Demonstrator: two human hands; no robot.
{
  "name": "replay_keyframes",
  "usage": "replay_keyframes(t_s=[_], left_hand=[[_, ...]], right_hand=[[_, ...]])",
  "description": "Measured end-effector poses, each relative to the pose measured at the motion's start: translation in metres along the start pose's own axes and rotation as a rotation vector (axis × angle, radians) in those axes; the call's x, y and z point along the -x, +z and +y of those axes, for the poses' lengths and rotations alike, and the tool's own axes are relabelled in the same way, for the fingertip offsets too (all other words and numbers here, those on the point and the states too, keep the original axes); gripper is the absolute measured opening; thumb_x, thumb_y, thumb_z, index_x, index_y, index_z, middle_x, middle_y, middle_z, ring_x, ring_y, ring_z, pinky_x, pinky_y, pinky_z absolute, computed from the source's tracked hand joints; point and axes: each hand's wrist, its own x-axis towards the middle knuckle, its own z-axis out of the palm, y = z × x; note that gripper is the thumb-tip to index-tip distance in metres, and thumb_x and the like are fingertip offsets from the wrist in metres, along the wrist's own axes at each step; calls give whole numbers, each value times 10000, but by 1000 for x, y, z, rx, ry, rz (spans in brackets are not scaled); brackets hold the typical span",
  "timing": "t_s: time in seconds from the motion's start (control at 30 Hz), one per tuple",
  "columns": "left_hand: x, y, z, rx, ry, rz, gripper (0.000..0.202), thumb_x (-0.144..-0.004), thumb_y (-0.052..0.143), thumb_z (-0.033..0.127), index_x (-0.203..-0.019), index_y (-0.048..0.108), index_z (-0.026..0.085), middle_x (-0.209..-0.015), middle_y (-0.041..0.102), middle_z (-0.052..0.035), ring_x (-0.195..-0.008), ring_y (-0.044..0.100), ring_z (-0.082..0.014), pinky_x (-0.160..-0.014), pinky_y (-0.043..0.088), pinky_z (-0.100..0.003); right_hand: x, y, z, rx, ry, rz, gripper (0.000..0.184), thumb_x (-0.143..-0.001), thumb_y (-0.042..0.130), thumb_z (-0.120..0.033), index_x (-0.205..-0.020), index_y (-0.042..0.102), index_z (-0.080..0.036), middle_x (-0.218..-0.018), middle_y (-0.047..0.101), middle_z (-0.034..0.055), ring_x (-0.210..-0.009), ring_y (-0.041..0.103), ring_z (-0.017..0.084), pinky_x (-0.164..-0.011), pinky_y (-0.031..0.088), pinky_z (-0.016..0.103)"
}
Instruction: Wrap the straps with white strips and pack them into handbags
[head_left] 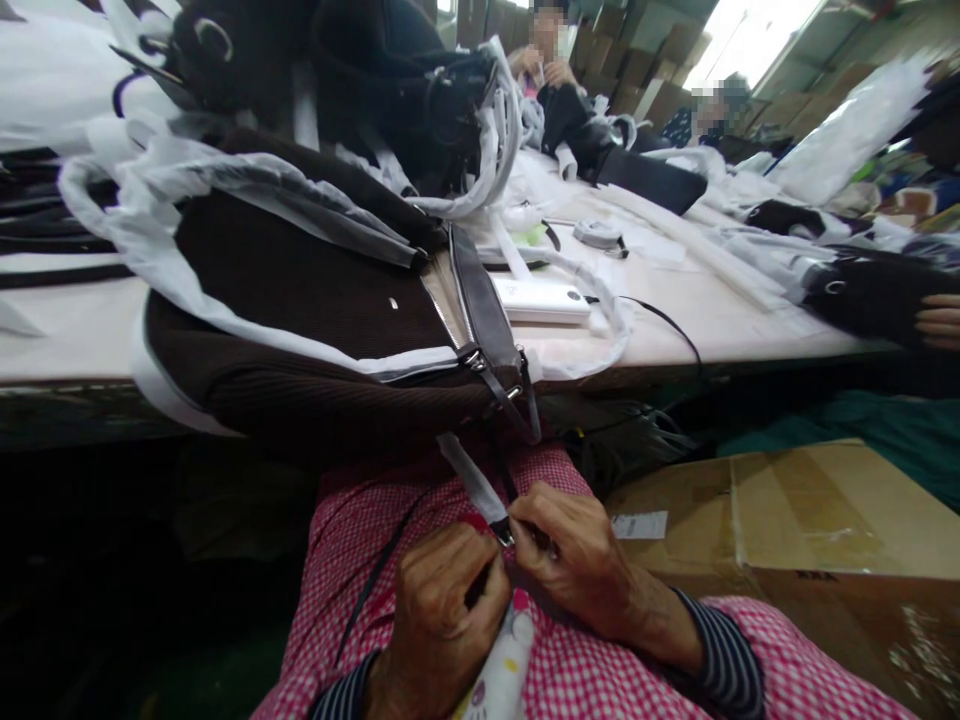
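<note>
My left hand (448, 590) and my right hand (574, 555) meet over my lap, both with fingers pinched closed. Between them is a small metal buckle (505, 537) on a narrow dark strap (504, 470), with a white wrapping strip (472, 478) beside it. My right fingers grip the strap by the buckle. What my left fingertips hold is hidden behind the knuckles. A dark brown ribbed bag (315, 290) lies on the table edge above my hands, its zip partly open and its handle (187, 290) wrapped in white.
On the table (720, 335) lie a white power bank (544, 300) with a black cable and a coiled white strap (600, 236). More dark bags (862, 290) stand around. A cardboard box (810, 520) is at my right. Other people work across the table; a co-worker's hand (941, 320) shows at right.
</note>
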Motion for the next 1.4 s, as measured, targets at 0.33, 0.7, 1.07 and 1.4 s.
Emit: replay_keyframes(t_s=[0.33, 0.7, 1.07, 1.4], left_hand=[[-1, -21, -14, -91, 53, -54, 376, -923, 686, 127, -1281, 582, 177, -1250, 658, -97, -1197, 589, -230, -1035, 481, -360], [-38, -41, -26, -101, 136, -411, 131, -907, 733, 260, -997, 659, 200, -886, 679, -11, -812, 648, -203, -712, 521, -308], [-63, -72, -16, 206, -185, -244, 295, -797, 830, 203, -1073, 763, 283, -950, 796, 40, -806, 757, -146, -683, 582, -155], [-84, -100, 4, 211, -74, -270, 208, -885, 736, 156, -1026, 788, 299, -876, 796, 76, -762, 741, -104, -687, 539, -112]], right_hand=[[-8, 0, 9, -121, 53, -18, 108, -945, 553, -138, -879, 625, -185, -734, 630, -8, -604, 531, 102, -580, 389, 226], [-33, -29, 10, -130, -85, -256, 109, -941, 548, -125, -902, 634, -179, -778, 646, 4, -670, 579, 117, -620, 424, 236], [-55, -36, 4, -598, 328, -249, 189, -888, 759, -375, -959, 765, -199, -901, 729, 1, -826, 663, 154, -764, 498, 250], [-98, -84, -22, -647, 360, -321, 202, -870, 732, -355, -831, 765, -159, -680, 613, -17, -613, 502, 105, -546, 367, 214]])
